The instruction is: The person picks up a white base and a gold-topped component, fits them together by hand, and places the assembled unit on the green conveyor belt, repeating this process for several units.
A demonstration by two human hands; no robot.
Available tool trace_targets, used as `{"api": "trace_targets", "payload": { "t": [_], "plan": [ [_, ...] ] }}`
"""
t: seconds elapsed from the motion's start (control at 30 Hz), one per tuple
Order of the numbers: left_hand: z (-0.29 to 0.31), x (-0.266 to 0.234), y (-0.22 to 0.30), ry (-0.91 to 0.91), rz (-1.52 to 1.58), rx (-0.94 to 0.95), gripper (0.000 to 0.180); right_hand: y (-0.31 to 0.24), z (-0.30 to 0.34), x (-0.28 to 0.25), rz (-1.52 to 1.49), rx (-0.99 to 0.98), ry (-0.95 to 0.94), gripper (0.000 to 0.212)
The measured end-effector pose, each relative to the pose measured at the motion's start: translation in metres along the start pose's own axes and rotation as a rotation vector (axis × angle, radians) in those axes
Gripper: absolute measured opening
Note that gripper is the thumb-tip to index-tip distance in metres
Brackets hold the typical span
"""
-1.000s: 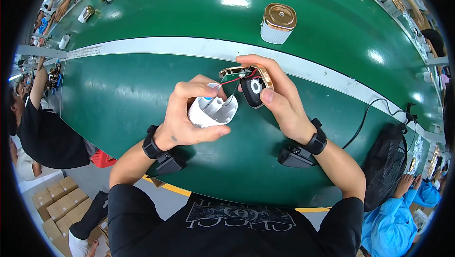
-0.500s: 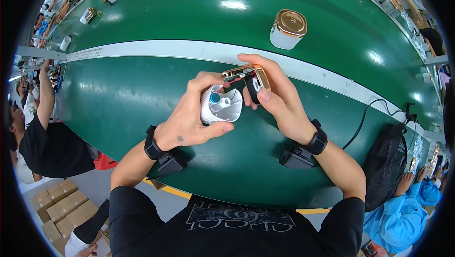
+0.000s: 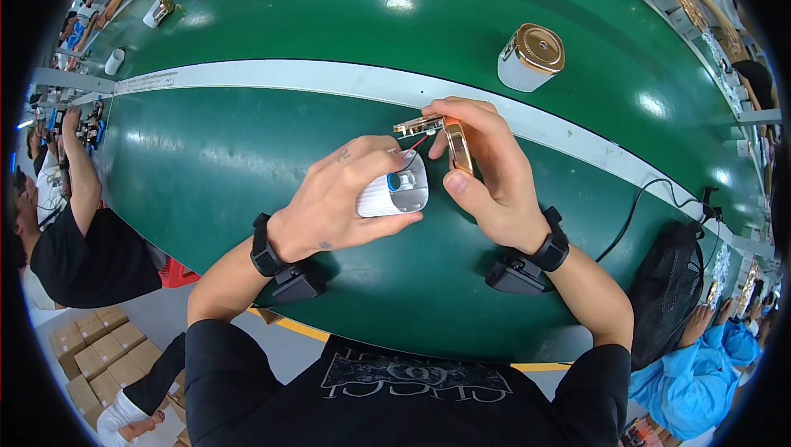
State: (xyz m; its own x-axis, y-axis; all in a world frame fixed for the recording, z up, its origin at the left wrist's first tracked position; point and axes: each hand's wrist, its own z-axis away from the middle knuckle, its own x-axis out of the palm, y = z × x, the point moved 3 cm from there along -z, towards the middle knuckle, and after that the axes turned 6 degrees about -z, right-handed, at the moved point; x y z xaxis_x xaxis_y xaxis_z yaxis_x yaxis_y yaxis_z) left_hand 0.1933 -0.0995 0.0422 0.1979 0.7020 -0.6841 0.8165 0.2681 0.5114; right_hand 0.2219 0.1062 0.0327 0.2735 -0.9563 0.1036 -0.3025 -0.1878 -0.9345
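Note:
My left hand (image 3: pixel 329 196) is closed round a ribbed white plastic housing (image 3: pixel 379 202), its hollow end turned to the right. Inside that opening a blue round part (image 3: pixel 394 182) shows. Beside it, my right hand (image 3: pixel 503 171) grips a gold-rimmed cover (image 3: pixel 459 149) between thumb and fingers, tilted on edge. A circuit board (image 3: pixel 418 126) juts from the cover toward the left. Red and dark wires (image 3: pixel 418 144) run between board and housing; the two parts are apart. The cover's inner side is mostly hidden from view.
On the green belt beyond the white rail (image 3: pixel 329 73) stands a white-and-gold unit (image 3: pixel 531 57). Several similar parts lie far left. A black mesh bag (image 3: pixel 669 282) and black cable (image 3: pixel 630 218) are at right. Co-workers sit on both sides.
My right hand has turned the cover, so its dark round part no longer shows. My left fingers have moved over the housing's top. The white-and-gold unit has shifted right on the belt.

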Motion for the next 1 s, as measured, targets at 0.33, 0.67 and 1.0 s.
{"api": "trace_targets", "payload": {
  "t": [0.33, 0.67, 1.0],
  "plan": [
    [0.0007, -0.0021, 0.0055, 0.012, -0.080, 0.059, 0.067, -0.0062, 0.0006, 0.0017, 0.290, -0.174, -0.057, 0.055],
    [-0.0048, -0.0002, 0.0037, -0.049, -0.139, -0.099, 0.066, -0.0042, 0.0013, -0.0014, 0.322, -0.155, -0.025, 0.063],
    [-0.0031, 0.0030, 0.0028, -0.088, -0.153, -0.231, 0.066, -0.0028, 0.0007, -0.0004, 0.311, -0.148, -0.002, 0.067]
  ]
}}
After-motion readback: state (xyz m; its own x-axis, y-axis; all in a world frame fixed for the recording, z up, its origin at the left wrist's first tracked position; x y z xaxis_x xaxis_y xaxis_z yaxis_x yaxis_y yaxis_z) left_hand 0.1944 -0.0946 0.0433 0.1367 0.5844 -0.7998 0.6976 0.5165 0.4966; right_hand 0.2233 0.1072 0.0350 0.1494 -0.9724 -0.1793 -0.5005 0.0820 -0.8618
